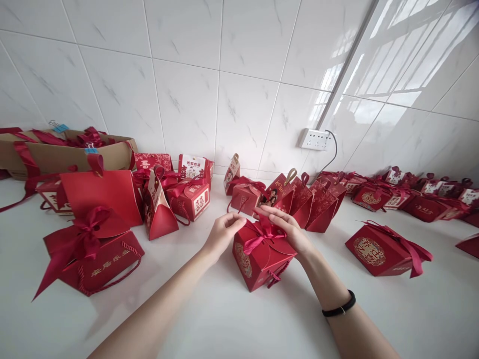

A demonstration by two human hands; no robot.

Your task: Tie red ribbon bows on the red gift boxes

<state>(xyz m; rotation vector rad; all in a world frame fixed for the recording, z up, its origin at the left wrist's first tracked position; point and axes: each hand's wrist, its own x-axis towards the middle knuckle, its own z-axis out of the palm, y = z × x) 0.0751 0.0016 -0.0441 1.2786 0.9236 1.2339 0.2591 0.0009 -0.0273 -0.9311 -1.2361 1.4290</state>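
Note:
A red gift box (250,267) with a gold round emblem stands on the white table in front of me, a magenta ribbon bow (265,230) tied on its top. My left hand (225,233) is at the box's upper left edge, fingers curled together by the ribbon; what they pinch, if anything, is too small to make out. Over the far right side of the bow, my right hand (286,227) has its fingers stretched out, resting near the ribbon and the lid. A twisted red cord (275,276) hangs at the box's lower right.
A larger red box (107,264) with a bow stands at left, another (377,249) at right. Behind are several red boxes and bags, a cardboard box (112,158) holding ribbons at back left, and a power strip (317,139) on the tiled wall.

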